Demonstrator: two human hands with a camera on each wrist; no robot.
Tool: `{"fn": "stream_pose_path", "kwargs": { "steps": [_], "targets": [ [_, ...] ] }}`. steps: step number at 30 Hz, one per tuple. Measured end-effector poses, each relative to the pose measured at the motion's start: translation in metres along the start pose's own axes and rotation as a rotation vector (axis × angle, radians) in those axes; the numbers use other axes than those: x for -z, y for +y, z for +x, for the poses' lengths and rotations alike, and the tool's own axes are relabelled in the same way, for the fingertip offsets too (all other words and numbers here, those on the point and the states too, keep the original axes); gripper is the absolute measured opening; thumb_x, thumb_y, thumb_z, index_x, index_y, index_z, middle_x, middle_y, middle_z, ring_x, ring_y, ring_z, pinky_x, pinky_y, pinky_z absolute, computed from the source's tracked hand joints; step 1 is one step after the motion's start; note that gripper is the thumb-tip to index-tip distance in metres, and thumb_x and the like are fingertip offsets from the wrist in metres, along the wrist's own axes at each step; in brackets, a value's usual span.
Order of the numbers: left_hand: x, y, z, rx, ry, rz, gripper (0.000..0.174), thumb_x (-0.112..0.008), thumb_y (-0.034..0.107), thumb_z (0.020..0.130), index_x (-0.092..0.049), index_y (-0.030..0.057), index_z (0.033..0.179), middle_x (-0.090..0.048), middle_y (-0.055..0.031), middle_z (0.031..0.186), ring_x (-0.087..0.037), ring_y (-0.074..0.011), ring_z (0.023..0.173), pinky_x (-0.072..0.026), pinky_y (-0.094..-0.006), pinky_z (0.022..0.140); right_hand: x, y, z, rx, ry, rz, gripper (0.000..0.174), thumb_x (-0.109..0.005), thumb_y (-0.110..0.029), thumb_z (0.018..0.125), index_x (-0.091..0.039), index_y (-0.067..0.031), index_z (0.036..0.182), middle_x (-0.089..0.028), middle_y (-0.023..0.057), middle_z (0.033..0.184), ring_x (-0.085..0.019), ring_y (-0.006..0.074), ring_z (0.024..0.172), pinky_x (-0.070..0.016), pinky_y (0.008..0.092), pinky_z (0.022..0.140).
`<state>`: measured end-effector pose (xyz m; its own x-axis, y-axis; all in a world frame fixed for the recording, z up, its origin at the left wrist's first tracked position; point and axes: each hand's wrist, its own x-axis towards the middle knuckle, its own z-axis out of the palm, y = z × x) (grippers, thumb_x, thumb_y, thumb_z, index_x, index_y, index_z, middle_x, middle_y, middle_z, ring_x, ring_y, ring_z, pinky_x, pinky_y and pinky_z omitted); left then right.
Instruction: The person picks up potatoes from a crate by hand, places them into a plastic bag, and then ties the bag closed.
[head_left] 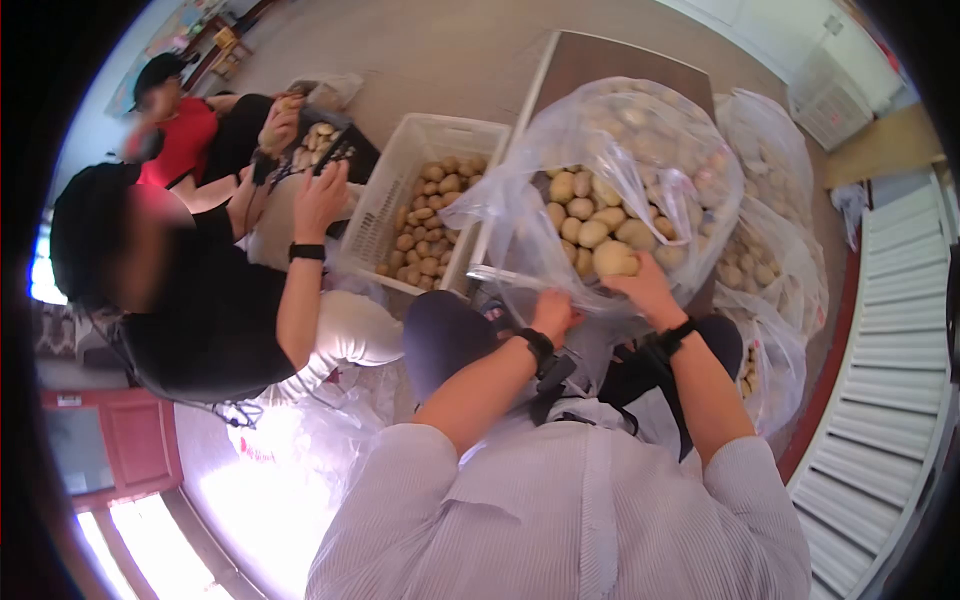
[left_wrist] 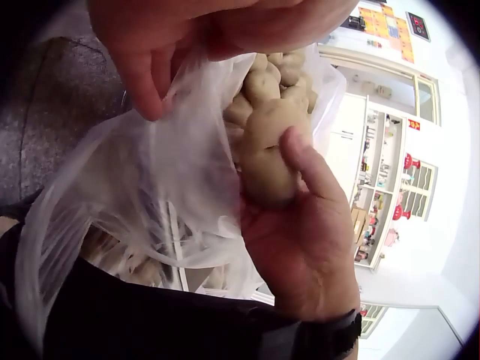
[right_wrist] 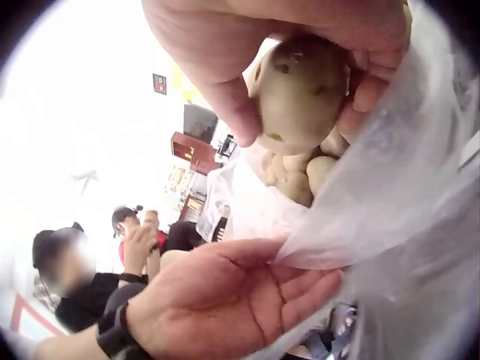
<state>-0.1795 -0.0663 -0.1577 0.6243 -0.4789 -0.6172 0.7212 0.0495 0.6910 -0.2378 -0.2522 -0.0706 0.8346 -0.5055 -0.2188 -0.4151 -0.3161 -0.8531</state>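
My right hand [head_left: 648,292] grips a large potato [head_left: 614,259] at the near side of a clear plastic bag [head_left: 522,150] full of potatoes. Thumb and fingers curl round it, and in the right wrist view dark pits mark the skin of this potato [right_wrist: 296,97]. Lower and to the left, my left hand [head_left: 555,317] pinches the near edge of the bag. In the left wrist view its fingers [left_wrist: 144,82] point down along the thin film [left_wrist: 176,150]. More potatoes [head_left: 590,215] lie loose inside the open bag, just beyond the held one.
To the left stands a white plastic crate [head_left: 375,215] partly filled with potatoes. More bags of potatoes [head_left: 765,260] lean on the right beside a white slatted panel [head_left: 880,320]. A person in black [head_left: 215,300] sits close on my left, another in red [head_left: 190,135] behind.
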Motion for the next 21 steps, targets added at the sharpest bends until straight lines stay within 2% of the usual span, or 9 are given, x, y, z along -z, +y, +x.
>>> {"fn": "stream_pose_path", "kwargs": {
  "steps": [3,5,7,11,13,14,16,18,21],
  "targets": [
    [-0.007,0.011,-0.008,0.025,0.067,0.071,0.025,-0.057,0.019,0.091,-0.053,0.0037,0.11,-0.059,-0.0113,0.101,-0.062,-0.0249,0.088,-0.0552,-0.0416,0.076,0.011,-0.026,-0.002,-0.18,0.011,0.321,0.066,-0.08,-0.036,0.078,-0.053,-0.0027,0.128,-0.064,0.0072,0.103,-0.063,0.0172,0.076,-0.0494,0.0298,0.063],
    [-0.016,0.036,-0.031,0.046,0.126,0.128,0.028,-0.061,0.02,0.09,-0.054,0.003,0.11,-0.059,-0.0106,0.099,-0.061,-0.0234,0.086,-0.0546,-0.0404,0.074,0.017,-0.027,-0.001,-0.218,-0.039,0.48,0.062,-0.076,-0.039,0.082,-0.053,-0.0048,0.128,-0.064,0.0065,0.101,-0.061,0.0154,0.072,-0.0467,0.0289,0.059],
    [-0.028,0.07,-0.064,0.011,0.306,0.243,0.032,-0.068,0.022,0.086,-0.054,0.0026,0.108,-0.058,-0.0087,0.095,-0.058,-0.0193,0.081,-0.0521,-0.0363,0.07,0.02,-0.028,-0.002,-0.27,-0.07,0.635,0.058,-0.072,-0.041,0.085,-0.053,-0.0069,0.128,-0.064,0.0059,0.099,-0.059,0.0137,0.067,-0.044,0.0279,0.055],
    [-0.014,0.102,-0.066,-0.123,0.271,0.325,0.038,-0.07,0.024,0.086,-0.053,0.0021,0.112,-0.058,-0.0082,0.096,-0.057,-0.016,0.085,-0.0499,-0.0337,0.068,0.024,-0.039,-0.003,-0.338,-0.212,0.789,0.051,-0.058,-0.055,0.093,-0.058,-0.0113,0.119,-0.062,0.003,0.086,-0.058,0.0136,0.063,-0.0414,0.0271,0.053],
    [-0.017,0.121,-0.064,-0.348,0.193,0.423,0.052,-0.073,0.026,0.085,-0.052,0.0011,0.125,-0.06,-0.0098,0.107,-0.058,-0.0149,0.092,-0.0502,-0.0306,0.068,0.024,-0.054,-0.005,-0.354,-0.295,0.821,0.053,-0.053,-0.06,0.094,-0.059,-0.0124,0.116,-0.062,0.0023,0.081,-0.057,0.0139,0.062,-0.0402,0.0272,0.051],
    [-0.021,0.135,-0.067,-0.351,0.194,0.422,0.052,-0.073,0.026,0.085,-0.052,0.0011,0.125,-0.06,-0.0098,0.107,-0.058,-0.0149,0.092,-0.0502,-0.0306,0.068,0.02,-0.067,-0.008,-0.378,-0.335,0.882,0.054,-0.051,-0.062,0.095,-0.06,-0.0128,0.114,-0.061,0.0023,0.078,-0.055,0.0142,0.059,-0.0397,0.028,0.05],
    [-0.03,0.161,-0.075,-0.424,-0.233,0.367,0.067,-0.076,0.028,0.084,-0.046,0.0031,0.139,-0.059,-0.0115,0.119,-0.059,-0.0158,0.096,-0.0514,-0.0281,0.07,0.014,-0.078,-0.006,-0.399,-0.379,0.942,0.055,-0.048,-0.064,0.096,-0.061,-0.0132,0.112,-0.06,0.0022,0.075,-0.053,0.0145,0.056,-0.0392,0.0289,0.05],
    [-0.028,0.174,-0.07,-0.336,-0.322,0.411,0.071,-0.077,0.029,0.084,-0.044,0.005,0.143,-0.058,-0.0118,0.122,-0.06,-0.0163,0.098,-0.0527,-0.0275,0.07,0.011,-0.08,-0.003,-0.372,-0.594,0.963,0.057,-0.042,-0.065,0.097,-0.061,-0.0128,0.111,-0.06,0.003,0.072,-0.05,0.0151,0.052,-0.0397,0.0311,0.049],
    [-0.021,0.183,-0.065,-0.2,-0.419,0.406,0.072,-0.077,0.032,0.084,-0.044,0.0079,0.144,-0.059,-0.012,0.122,-0.062,-0.0173,0.095,-0.0549,-0.0279,0.067,0.003,-0.086,0.003,-0.379,-0.587,0.904,0.061,-0.039,-0.067,0.097,-0.061,-0.0115,0.108,-0.058,0.0031,0.068,-0.048,0.0154,0.049,-0.0392,0.0313,0.048]
  ]
}}
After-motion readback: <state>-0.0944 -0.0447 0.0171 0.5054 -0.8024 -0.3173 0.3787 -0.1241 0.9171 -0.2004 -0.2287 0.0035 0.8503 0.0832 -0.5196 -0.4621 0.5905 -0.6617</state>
